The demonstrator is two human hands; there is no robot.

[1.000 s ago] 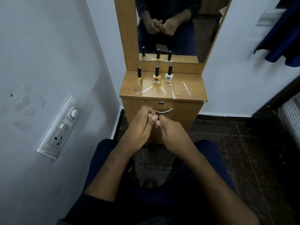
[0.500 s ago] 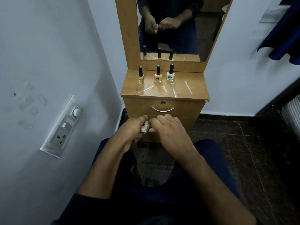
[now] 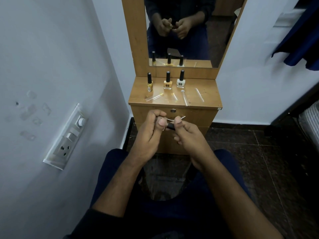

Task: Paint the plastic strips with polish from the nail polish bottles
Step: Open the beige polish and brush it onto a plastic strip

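Dresser: we see a small wooden cabinet (image 3: 203, 96) set against the pale wall (image 3: 51, 49).
Drawer: its front carries a round lock (image 3: 173, 110) and a curved metal handle (image 3: 183, 117), partly hidden.
Mirror: a tall wood-framed mirror (image 3: 214, 40) rises from the back of the cabinet.
Switch panel: we find a white socket and switch board (image 3: 66, 138) on the wall at left.
Floor: dark tiles (image 3: 259, 161).
Cloth: dark blue fabric (image 3: 300, 42) hangs at upper right.
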